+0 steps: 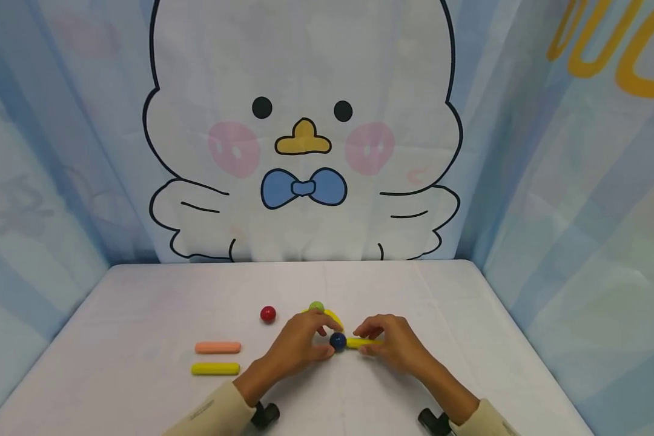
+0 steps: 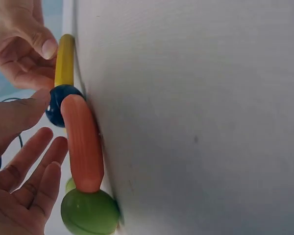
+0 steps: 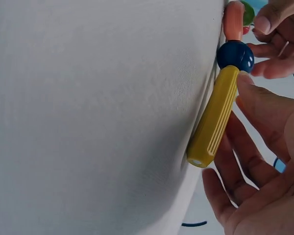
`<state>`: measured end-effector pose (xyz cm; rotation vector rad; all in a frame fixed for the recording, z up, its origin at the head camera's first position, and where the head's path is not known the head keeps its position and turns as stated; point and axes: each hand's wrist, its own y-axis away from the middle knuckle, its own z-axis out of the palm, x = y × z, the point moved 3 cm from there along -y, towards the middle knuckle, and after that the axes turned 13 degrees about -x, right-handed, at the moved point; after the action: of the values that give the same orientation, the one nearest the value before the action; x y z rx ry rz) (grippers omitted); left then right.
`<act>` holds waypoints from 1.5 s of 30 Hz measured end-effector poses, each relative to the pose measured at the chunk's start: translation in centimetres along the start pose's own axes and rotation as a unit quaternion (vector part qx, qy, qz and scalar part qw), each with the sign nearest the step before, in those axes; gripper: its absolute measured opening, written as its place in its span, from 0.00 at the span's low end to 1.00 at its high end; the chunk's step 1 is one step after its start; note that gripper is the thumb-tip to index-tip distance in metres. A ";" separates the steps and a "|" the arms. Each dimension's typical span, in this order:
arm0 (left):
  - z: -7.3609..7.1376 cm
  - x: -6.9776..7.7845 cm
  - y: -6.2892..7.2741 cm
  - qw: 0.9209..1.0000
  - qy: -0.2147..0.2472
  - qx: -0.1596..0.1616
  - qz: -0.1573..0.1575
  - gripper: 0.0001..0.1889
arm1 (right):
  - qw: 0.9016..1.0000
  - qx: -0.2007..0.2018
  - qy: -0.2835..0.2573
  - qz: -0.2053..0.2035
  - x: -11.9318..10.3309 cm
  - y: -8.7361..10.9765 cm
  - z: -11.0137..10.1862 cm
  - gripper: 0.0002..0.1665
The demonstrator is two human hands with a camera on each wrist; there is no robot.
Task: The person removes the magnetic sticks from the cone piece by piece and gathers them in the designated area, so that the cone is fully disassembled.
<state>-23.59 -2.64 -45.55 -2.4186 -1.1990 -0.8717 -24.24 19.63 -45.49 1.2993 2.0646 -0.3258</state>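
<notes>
Yellow stick (image 1: 354, 343) meets dark blue ball (image 1: 338, 342) between two hands

The left hand (image 1: 300, 345) pinches the dark blue ball between thumb and forefinger, its other fingers loosely extended in the left wrist view. Just right of the ball, the right hand (image 1: 396, 342) holds the yellow stick, thumb and fingers narrow around it; the stick's end rests against the ball, and fine grooves run along its side.

On the ball's opposite side, an orange stick (image 2: 85, 144) touches it and reaches to a dark green ball (image 2: 90, 213). The left hand blocks the head camera's sight of both. Just beyond the dark blue ball, a curved yellow stick (image 1: 335, 318) shows partly behind that hand, beside a light green ball (image 1: 317, 306); whether they join cannot be told.

Left of the dark blue ball and farther back, a red ball (image 1: 268, 314) sits apart on the white desk (image 1: 414, 290). Well left of it lie a second orange stick (image 1: 217, 347) and, nearer the person, a second yellow stick (image 1: 215, 369).

Beyond the ball hangs a backdrop (image 1: 305, 233) with a cartoon bird in a blue bow tie; far to the right, big yellow letters (image 1: 645, 88), cut off, end in what looks like "UC". Writing on the left sleeve (image 1: 212, 415) is too small to read.
</notes>
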 end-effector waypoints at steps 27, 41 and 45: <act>1.2 0.2 -1.5 0.998 -0.064 0.001 0.018 0.15 | 0.995 -0.066 0.055 -0.058 -0.3 0.4 -0.2 0.18; 1.2 0.1 -1.3 0.997 -0.070 0.007 0.012 0.15 | 0.998 -0.010 0.062 -0.004 3.5 2.6 -3.9 0.19; 1.2 0.1 -1.3 0.997 -0.069 0.011 0.015 0.15 | 0.998 0.013 0.067 0.005 4.7 3.2 -4.7 0.18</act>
<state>-24.09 -1.16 -46.41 -2.5076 -1.2110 -0.6879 -24.72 26.93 -44.66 1.3799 2.1704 -0.2700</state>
